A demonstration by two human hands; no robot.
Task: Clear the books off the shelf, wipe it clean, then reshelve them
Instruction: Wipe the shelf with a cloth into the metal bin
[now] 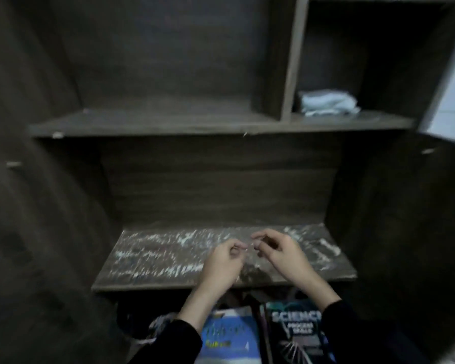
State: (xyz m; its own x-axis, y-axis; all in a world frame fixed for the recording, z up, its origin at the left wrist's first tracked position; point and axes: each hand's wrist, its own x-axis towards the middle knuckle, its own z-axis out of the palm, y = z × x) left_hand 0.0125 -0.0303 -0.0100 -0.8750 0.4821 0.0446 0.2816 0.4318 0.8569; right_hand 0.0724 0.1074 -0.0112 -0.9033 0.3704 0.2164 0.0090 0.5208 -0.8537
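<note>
Head view, only cam. Dark wooden bookshelf unit, low light, blurry.

Lower shelf (147,261): no books on it. The board is streaked with white dust or powder in patches across most of its width; heaviest left and far right.

Left hand (221,266) and right hand (284,254) are both over the front middle of that lower shelf, close together, fingertips nearly meeting. Both have fingers curled in a pinch. Something thin and pale seems to run between the two pinches, too small and blurred to identify. Can't tell if either hand is really clamped on anything. Black sleeves on both forearms.

Books: below the lower shelf's front edge, between the forearms. Blue book (229,334) on the left, cover up, title unreadable. Dark book (294,329) just to its right, "SCIENCE" legible on the cover, smaller text under it unclear. The two sit side by side, touching or nearly so; what they rest on is not visible. A patterned dark-and-white item (155,324) sits left of the blue book, partly hidden by the left sleeve; unclear what it is.

Upper shelf (168,124): wide left bay bare. Right compartment, behind a vertical divider (292,74), holds a crumpled pale-blue cloth (329,102) on its floor, well apart from both hands.
</note>
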